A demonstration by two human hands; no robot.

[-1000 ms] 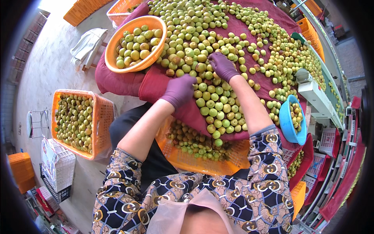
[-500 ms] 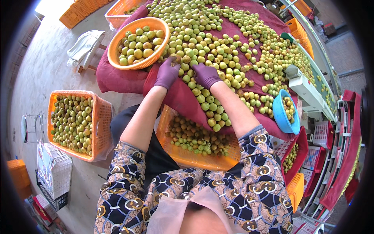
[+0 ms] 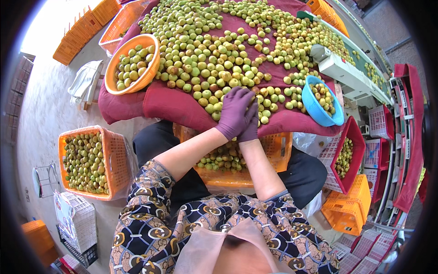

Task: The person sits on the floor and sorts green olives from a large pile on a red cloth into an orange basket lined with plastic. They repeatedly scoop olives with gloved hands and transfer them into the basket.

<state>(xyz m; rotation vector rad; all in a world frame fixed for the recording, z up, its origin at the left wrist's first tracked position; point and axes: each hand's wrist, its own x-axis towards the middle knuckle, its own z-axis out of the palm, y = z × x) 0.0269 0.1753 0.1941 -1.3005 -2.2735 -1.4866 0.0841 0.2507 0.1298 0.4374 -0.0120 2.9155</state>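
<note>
In purple gloves, my left hand (image 3: 232, 115) and my right hand (image 3: 249, 127) meet at the near edge of the maroon cloth (image 3: 182, 108). The left lies across the right, its fingers bent and pressed together over small round green fruits (image 3: 219, 66) with brown patches. Whatever it grips is hidden. Most of the right hand's fingers are covered by the left. Below my wrists, between my knees, an orange crate (image 3: 281, 148) holds more of the fruit, browner ones among them.
An orange basket (image 3: 155, 59) of fruit sits at the cloth's left, a blue basin (image 3: 323, 119) at its right. A full orange crate (image 3: 119, 160) stands left on the floor. Right are a red crate (image 3: 356, 157), an orange crate (image 3: 349, 219) and a white machine (image 3: 340, 68).
My hands, apart among the fruits near the orange basket before, are now together farther right at the cloth's near edge. The view has shifted, and less fruit lies along that edge.
</note>
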